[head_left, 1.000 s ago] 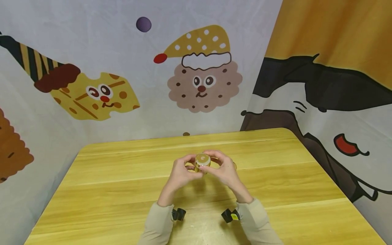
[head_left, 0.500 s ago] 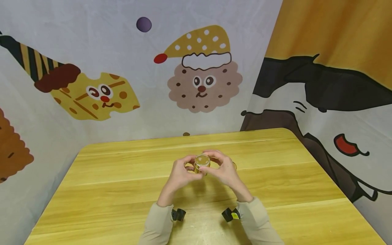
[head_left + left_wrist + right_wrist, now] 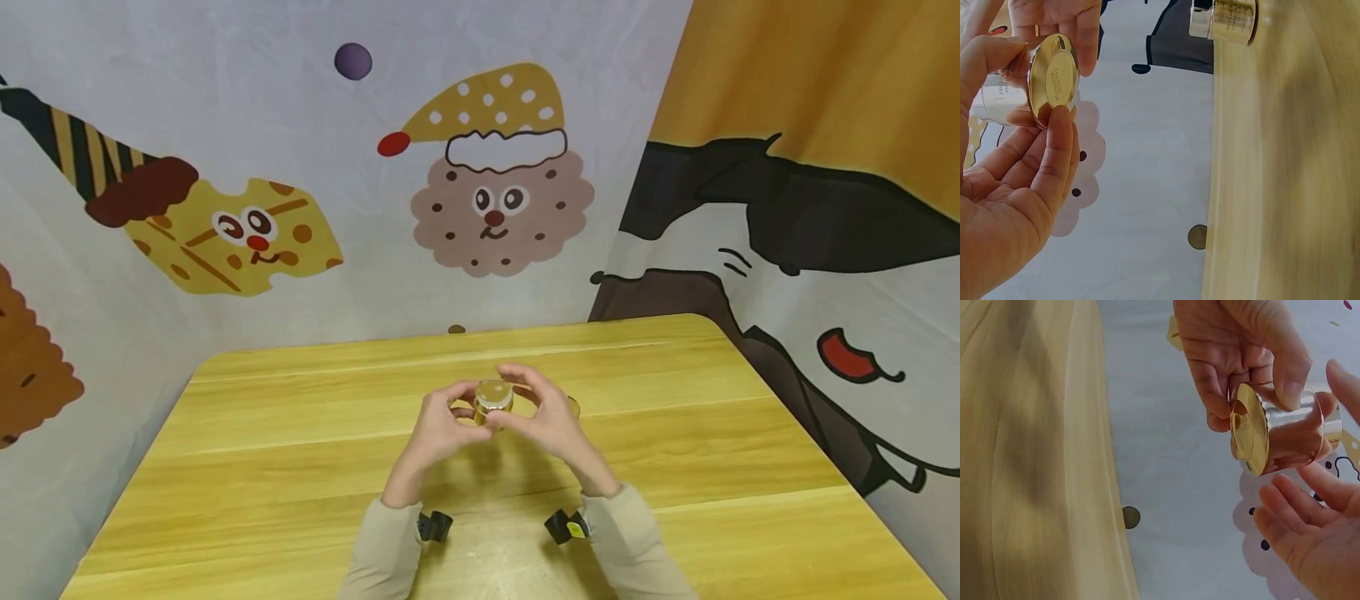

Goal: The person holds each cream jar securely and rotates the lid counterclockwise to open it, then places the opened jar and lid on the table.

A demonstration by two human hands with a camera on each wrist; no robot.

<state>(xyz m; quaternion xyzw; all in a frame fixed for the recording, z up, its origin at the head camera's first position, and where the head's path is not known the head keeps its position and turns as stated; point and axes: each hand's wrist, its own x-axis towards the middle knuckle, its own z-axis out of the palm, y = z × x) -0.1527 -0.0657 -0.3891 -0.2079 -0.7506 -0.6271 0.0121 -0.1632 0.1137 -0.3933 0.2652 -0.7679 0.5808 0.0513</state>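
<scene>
A shiny gold cosmetic jar (image 3: 493, 398) is held above the table, its smooth round top facing up in the head view. My left hand (image 3: 437, 427) grips its lower body between thumb and fingers; the left wrist view shows fingertips against the gold base (image 3: 1060, 75). Around the jar's upper part my right hand (image 3: 551, 421) is spread. In the right wrist view the right hand's fingers (image 3: 1297, 506) are loosely extended beside the jar, and its thumb is near the upper rim. Whether a right fingertip still touches cannot be made out.
A second gold jar (image 3: 1233, 22) stands on the wooden table (image 3: 300, 467), mostly hidden behind my right hand in the head view. Behind the table hangs a cloth (image 3: 337, 167) printed with cartoon figures. Each wrist carries a small black camera.
The right hand's fingers have spread a little away from the jar, with the index finger lifted. The jar has shifted very slightly left; the left hand keeps its grip.
</scene>
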